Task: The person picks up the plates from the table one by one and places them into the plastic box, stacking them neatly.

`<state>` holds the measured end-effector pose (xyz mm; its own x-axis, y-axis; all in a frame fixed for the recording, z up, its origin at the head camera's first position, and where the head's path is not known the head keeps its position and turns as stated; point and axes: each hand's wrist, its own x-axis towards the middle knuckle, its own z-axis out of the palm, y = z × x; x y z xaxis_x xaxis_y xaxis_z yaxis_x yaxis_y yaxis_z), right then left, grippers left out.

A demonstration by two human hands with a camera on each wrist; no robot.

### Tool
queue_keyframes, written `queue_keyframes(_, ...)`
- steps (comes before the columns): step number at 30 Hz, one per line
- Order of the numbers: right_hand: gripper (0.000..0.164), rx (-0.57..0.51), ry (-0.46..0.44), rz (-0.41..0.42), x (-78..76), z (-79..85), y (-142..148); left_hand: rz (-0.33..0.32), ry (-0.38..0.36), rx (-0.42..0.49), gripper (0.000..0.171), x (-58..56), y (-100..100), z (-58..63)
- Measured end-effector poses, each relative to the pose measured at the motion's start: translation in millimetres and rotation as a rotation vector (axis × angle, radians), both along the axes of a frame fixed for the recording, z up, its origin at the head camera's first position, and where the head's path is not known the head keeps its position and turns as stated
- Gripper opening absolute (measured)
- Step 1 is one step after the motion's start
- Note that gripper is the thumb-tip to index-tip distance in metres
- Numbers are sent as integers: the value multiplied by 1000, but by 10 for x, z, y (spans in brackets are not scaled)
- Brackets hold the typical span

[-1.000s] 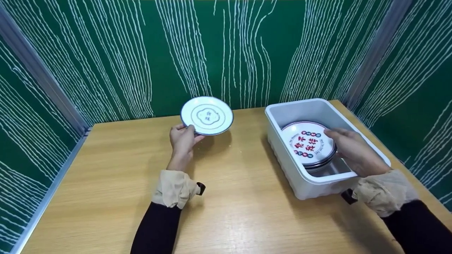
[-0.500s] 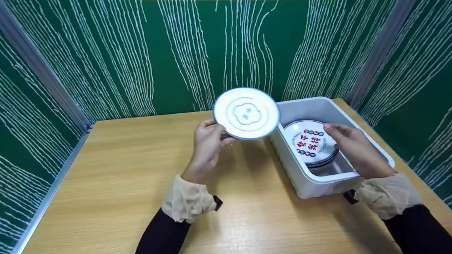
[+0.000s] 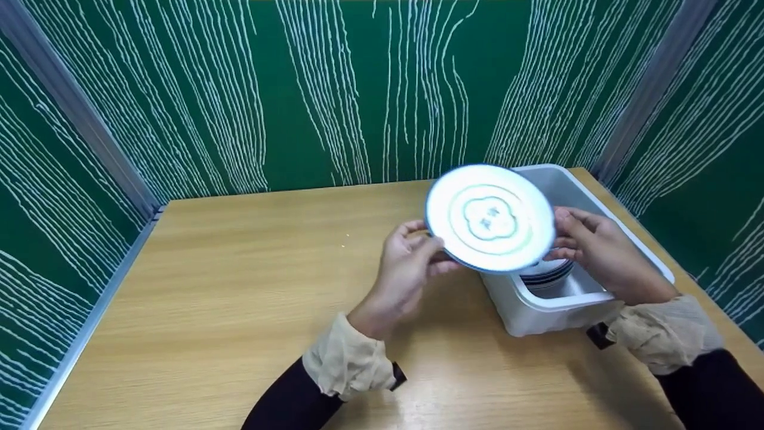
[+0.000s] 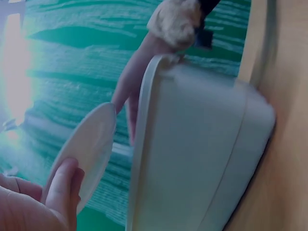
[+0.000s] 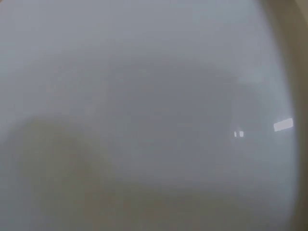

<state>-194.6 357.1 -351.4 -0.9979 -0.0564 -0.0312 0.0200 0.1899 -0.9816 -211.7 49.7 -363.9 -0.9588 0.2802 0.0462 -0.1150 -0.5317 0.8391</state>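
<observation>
My left hand [image 3: 409, 269] pinches the near left rim of a white plate [image 3: 489, 215] with a blue edge and a flower-shaped print. The plate is tilted above the front left part of a white bin [image 3: 564, 301]. At the plate's right edge is my right hand [image 3: 603, 251], its thumb and curled fingers around the rim. In the left wrist view, left fingers [image 4: 65, 185] lie against the plate's underside. Beneath, inside the bin, a stack of plates [image 3: 546, 278] is mostly hidden. The right wrist view has only a blurred, glossy white surface [image 5: 159, 120].
The bin stands on the right part of a wooden table [image 3: 239, 298]. Green panels with white wavy lines [image 3: 358, 89] rise behind the table and at both sides, joined by grey corner posts [image 3: 656, 77].
My left hand has carried the blue-edged plate rightward, over the bin to my right hand. My right hand has stayed nearly in place; the plate now covers most of the stack.
</observation>
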Motion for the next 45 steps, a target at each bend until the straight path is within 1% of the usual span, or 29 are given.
queue_keyframes(3,50,-28,-47,13,17,-1,32,-61,6,-20,36,64,77,-20)
queue_keyframes(7,50,-49,-101,-17,13,3,52,-125,25,-67,38,81,127,-65)
queue_keyframes(9,49,-113,-107,-42,12,0,62,-141,40,-75,35,71,129,-79)
queue_keyframes(11,45,-191,-100,-78,13,-6,77,-146,60,-71,30,62,109,-74)
queue_keyframes(15,40,-353,-70,-147,25,-22,113,-130,88,-61,19,43,41,-30)
queue_keyframes(17,46,-425,-74,-201,31,-19,123,-119,93,-61,16,30,3,-3)
queue_keyframes(20,60,-473,-84,-300,30,-15,118,-106,98,-52,16,13,-48,29)
queue_keyframes(22,68,-453,-103,-364,25,-12,107,-96,105,-48,16,0,-76,38)
queue_keyframes(24,71,-402,-121,-412,15,-11,95,-85,113,-46,14,-13,-96,37)
queue_keyframes(26,73,-342,-145,-443,8,-8,86,-78,118,-51,10,-29,-108,29)
queue_keyframes(29,73,-276,-182,-457,-1,1,82,-76,105,-59,7,-58,-102,2)
queue_keyframes(33,64,-265,-229,-444,-7,-2,88,-76,48,-80,7,-91,-54,-60)
queue_keyframes(37,58,-267,-249,-398,-17,-9,101,-75,-28,-110,8,-110,48,-123)
queue_keyframes(40,60,-226,-255,-368,-34,-7,104,-74,-77,-117,8,-119,162,-147)
queue_keyframes(45,60,-137,-293,-358,-82,-18,79,-60,-113,-129,8,-117,329,-156)
